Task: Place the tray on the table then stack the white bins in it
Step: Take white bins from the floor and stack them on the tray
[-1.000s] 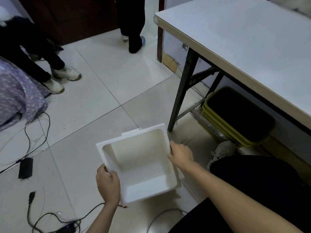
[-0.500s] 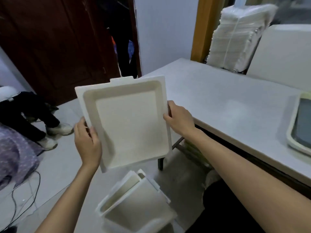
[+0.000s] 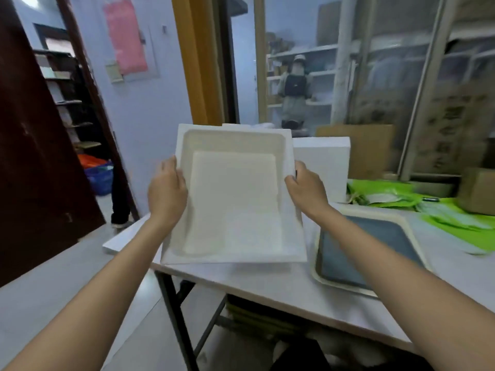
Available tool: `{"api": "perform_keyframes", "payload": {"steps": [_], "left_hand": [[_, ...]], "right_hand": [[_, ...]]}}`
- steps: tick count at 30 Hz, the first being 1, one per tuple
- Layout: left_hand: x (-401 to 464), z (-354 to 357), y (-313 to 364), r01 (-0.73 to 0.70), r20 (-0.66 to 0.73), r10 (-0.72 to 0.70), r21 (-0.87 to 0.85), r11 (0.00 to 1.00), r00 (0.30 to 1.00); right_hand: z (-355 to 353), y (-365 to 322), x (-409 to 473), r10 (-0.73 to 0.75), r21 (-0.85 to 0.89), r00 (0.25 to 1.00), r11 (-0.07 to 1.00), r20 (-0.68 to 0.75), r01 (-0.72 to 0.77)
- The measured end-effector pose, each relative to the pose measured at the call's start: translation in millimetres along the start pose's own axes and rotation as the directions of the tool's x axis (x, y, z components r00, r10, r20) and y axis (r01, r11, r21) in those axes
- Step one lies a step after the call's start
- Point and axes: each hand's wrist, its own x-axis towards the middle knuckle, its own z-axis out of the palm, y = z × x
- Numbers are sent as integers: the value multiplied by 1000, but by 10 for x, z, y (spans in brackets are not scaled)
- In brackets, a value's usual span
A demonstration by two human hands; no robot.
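I hold a white bin in the air over the left part of the table, its open side tilted toward me. My left hand grips its left rim and my right hand grips its right rim. To the right, the tray, cream-rimmed with a grey-blue inside, lies flat on the table with nothing in it. The bin's lower right corner overlaps the tray's left edge in view.
A white foam box stands on the table behind the bin. Green plastic bags and cardboard boxes lie at the back right. A dark wooden door is at left. Yellow-green bins sit under the table.
The bin went from near the floor up to chest height and right, over the table. My view swung up from the floor to the table and the room behind it.
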Motion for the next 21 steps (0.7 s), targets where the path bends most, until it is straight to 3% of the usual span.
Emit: {"api": "perform_keyframes", "payload": {"steps": [5,10,15,21], "left_hand": [[228,644,897,3,219,18,-96,995,976],[266,1149,1646,66,447,21,-178,982,894],[184,1430,2166,24,594,24,-72,997,804],[45,1643,2450,-4,697,9,-8,1000,717]], "right_hand": [[-841,610,211,158,-90,984,982,-83,-165],[-1497,1064,237,302,-113,946,942,-120,-315],[-1823,1353,213,485,-2,864,872,-134,-490],[-2081,1507,179,689,199,723,716,-49,-669]]}}
